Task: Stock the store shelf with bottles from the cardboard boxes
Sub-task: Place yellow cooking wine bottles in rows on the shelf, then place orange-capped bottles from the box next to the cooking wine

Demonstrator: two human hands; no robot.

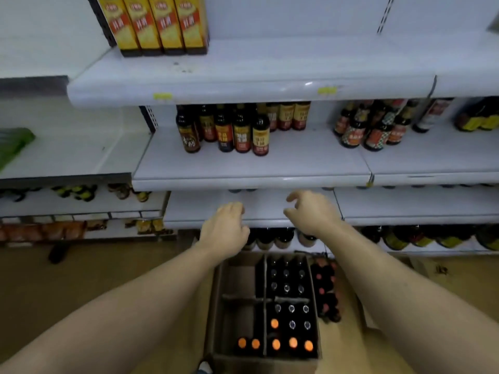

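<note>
Cardboard box point(216, 306): brown and open-topped, on the floor at the lower edge. Its near wall is cut off by the frame. Thin card dividers split it into 4 sections, and the far-left one is bare.
Bottles in the box point(290, 309): dark glass seen from above. Only the round caps show, silver farther back and orange nearest. The labels are hidden.
Second pack point(325, 290): red-capped dark bottles just right of the box, blurred, with wrapping that is hard to make out.
Left hand point(224, 233): above the box's far end, back toward the camera, fingers loosely curled under and partly hidden. The grip is slack, on nothing.
Right hand point(310, 214): beside it and slightly farther. The thumb and bent fingers are spread, so the grip is apart and holds nothing.
Low shelf point(199, 209): smooth white metal with a rounded front lip and a bare stretch right behind both hands. The bottles beneath it are half hidden by the wrists.
Middle shelf point(297, 163): dark sauce bottles point(232, 130) stand well back, leaving a wide bare front strip.
Top shelf point(270, 63): 4 tall yellow cartons point(156, 22) with their tops cut off.
</note>
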